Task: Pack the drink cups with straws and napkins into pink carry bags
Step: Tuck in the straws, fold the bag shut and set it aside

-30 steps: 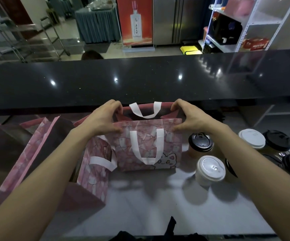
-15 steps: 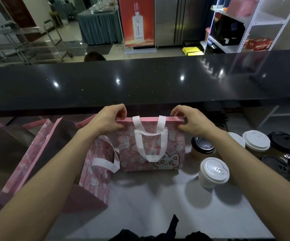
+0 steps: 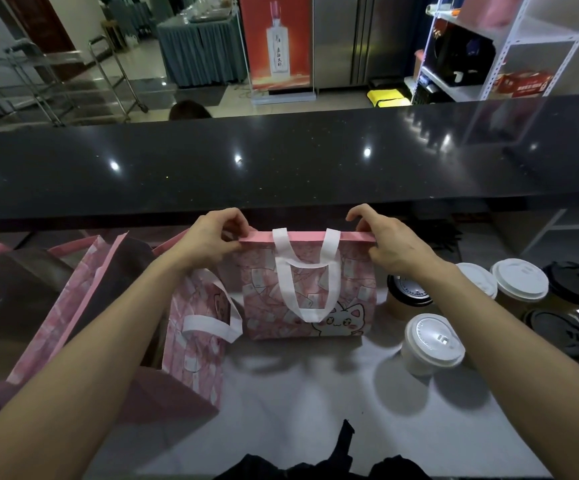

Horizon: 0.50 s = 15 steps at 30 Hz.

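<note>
1. Hands first: left hand (image 3: 212, 237) pinches the top-left corner of the pink carry bag (image 3: 309, 296), fingers curled over the rim, thumb on the near side.
2. Right hand (image 3: 388, 240) does the same at the top-right corner, so the bag's top edge is stretched flat between the two and the mouth looks pressed closed.
3. That bag stands upright on the pale surface (image 3: 316, 393), cat print facing the camera, white handles (image 3: 307, 271) flopped down over the front.
4. Just left of it, touching or nearly so, is a second pink bag (image 3: 194, 327), mouth gaping open; more pink bags (image 3: 56, 306) sit further left.
5. Right of the held bag: a black-lidded cup (image 3: 407, 289) partly behind the right wrist, and a white-lidded cup (image 3: 432, 341) nearer the camera.
6. Further right, a cluster of more lidded cups (image 3: 541, 296), white and black tops mixed.
7. Behind everything runs a dark glossy counter ledge (image 3: 281, 161).
</note>
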### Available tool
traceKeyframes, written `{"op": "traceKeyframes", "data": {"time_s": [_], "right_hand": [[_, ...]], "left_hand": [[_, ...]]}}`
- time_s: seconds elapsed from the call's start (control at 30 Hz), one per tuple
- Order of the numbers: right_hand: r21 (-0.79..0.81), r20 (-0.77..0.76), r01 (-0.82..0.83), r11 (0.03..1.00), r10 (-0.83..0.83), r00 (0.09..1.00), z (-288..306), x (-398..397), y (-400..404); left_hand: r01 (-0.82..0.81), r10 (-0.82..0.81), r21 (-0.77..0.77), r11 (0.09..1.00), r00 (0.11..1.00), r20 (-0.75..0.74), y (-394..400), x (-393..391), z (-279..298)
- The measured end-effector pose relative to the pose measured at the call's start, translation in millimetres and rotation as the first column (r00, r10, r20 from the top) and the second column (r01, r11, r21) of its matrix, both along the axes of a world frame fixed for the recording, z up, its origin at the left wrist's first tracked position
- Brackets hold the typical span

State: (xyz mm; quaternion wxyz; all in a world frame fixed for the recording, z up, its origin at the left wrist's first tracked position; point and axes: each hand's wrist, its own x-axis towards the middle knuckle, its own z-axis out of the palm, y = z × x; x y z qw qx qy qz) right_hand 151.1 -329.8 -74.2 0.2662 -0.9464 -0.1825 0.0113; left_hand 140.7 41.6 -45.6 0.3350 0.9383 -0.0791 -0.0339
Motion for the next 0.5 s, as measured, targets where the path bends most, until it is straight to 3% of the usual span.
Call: {"op": "traceKeyframes", "data": {"time_s": [0.23,0.4,0.5], "right_hand": [[-0.058,0.111,-0.030,0.998,0.036,0.993,1.5,-5.9,1.0],[-0.118,0.200,-0.091,0.989,0.113,0.973,-2.4,-7.3,-1.2],[-0.072,0.208,-0.066,0.995,0.080,0.975,-1.9,-5.0,0.3]], "left_hand": [[0.039,-0.076,0.205,0.978,0.982,0.175,1.3,-0.6,-9.1],[0.146,-0.152,0.255,0.956,0.988,0.003,8.4,4.8,-0.6],[0.115,-0.128,0.261,0.958,0.991,0.033,6.4,6.6,-0.1]]}}
